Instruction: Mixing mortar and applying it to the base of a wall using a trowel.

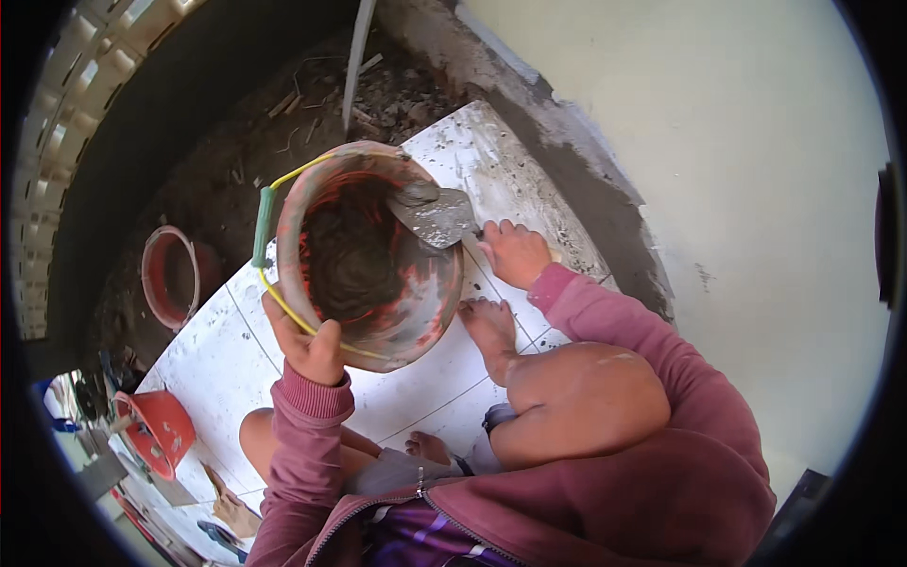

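Note:
A worn red bucket point(420, 298) with a yellow wire handle and green grip point(265, 222) is tilted toward me, with wet grey mortar point(345, 260) inside. My left hand point(307, 345) is closed on the bucket's left rim, just below the green grip. My right hand point(515, 253) grips the handle of a metal trowel point(435, 219), whose mortar-smeared blade rests over the bucket's right side. My bare feet are on white tiles beneath.
Two more red buckets point(151, 279) point(165, 430) stand left. Beyond the tiles point(208, 350) lies a dark ledge of dirt and rubble point(397, 109) with an upright pole point(356, 57). A pale wall point(756, 189) with a rough grey base runs along the right.

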The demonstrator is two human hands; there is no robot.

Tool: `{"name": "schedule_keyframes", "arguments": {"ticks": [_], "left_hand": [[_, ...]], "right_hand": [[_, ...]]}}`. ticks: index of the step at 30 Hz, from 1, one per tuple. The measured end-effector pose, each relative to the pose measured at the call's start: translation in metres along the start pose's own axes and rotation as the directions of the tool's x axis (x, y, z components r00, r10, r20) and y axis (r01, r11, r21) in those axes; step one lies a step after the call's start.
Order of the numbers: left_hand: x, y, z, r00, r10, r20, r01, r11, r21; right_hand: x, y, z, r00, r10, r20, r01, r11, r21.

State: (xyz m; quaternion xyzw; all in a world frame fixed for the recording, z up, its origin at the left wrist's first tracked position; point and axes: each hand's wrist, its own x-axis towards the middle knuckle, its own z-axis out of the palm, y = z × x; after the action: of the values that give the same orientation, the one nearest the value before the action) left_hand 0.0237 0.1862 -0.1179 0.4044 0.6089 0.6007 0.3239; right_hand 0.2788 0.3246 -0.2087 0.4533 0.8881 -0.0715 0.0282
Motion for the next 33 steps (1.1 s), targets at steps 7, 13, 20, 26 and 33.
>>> {"name": "schedule_keyframes", "arguments": {"ticks": [7, 13, 20, 26, 33], "left_hand": [[0.012, 0.005, 0.001, 0.992, -0.096, -0.082, 0.090, 0.993, -0.072], [0.026, 0.002, -0.015, 0.991, -0.094, -0.099, 0.083, 0.991, -0.109], [0.026, -0.006, -0.025, 0.983, -0.100, -0.156, 0.083, 0.990, -0.111], [0.027, 0.000, -0.025, 0.975, -0.151, -0.163, 0.132, 0.984, -0.117], [0.027, -0.001, -0.022, 0.973, -0.159, -0.169, 0.138, 0.982, -0.128]], "right_hand": [[0.001, 0.016, -0.004, 0.979, 0.041, -0.201, -0.012, 0.989, 0.145], [0.011, 0.046, 0.009, 0.940, 0.266, -0.212, -0.199, 0.936, 0.290], [0.049, 0.086, 0.050, 0.887, 0.454, 0.081, -0.446, 0.801, 0.400], [0.084, 0.116, 0.075, 0.865, 0.493, 0.091, -0.469, 0.731, 0.496], [0.106, 0.153, 0.112, 0.749, 0.609, 0.261, -0.587, 0.428, 0.687]]}}
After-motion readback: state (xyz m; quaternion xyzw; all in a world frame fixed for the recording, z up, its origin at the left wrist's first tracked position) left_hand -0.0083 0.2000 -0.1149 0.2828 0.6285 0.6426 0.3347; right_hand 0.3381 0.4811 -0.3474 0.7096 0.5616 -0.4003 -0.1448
